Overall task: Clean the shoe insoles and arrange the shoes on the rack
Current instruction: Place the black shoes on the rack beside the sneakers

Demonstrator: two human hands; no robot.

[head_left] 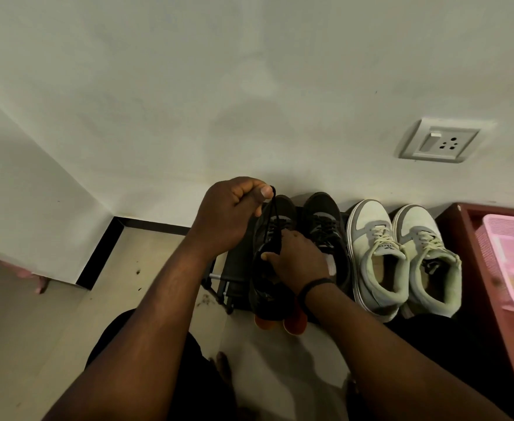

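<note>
Seen from above, a person crouches at a low shoe rack (219, 279) against a pale wall (249, 86). The left hand (234, 211) is raised, fingers curled, pinching the end of a black lace (271, 220) and drawing it up taut. The right hand (298, 259) is lower, its fingers curled on the tongue and lace area of a black shoe (267, 296), apparently steadying it so the lace can be pulled or tucked before the shoe is left in place. That shoe sits at the left end of the rack, heel toward the person. Its partner, a second black shoe (322, 220), stands just beside it to the right, partly hidden by the right hand. A pair of white and grey sneakers (401, 259) stands next along, toes to the wall. No insole can be made out. Two orange shapes (295, 325) poke out below the black shoe. At far right a pink basket (510, 256) rests on a reddish surface (468, 226). A wall socket (440, 141) is above the sneakers
</note>
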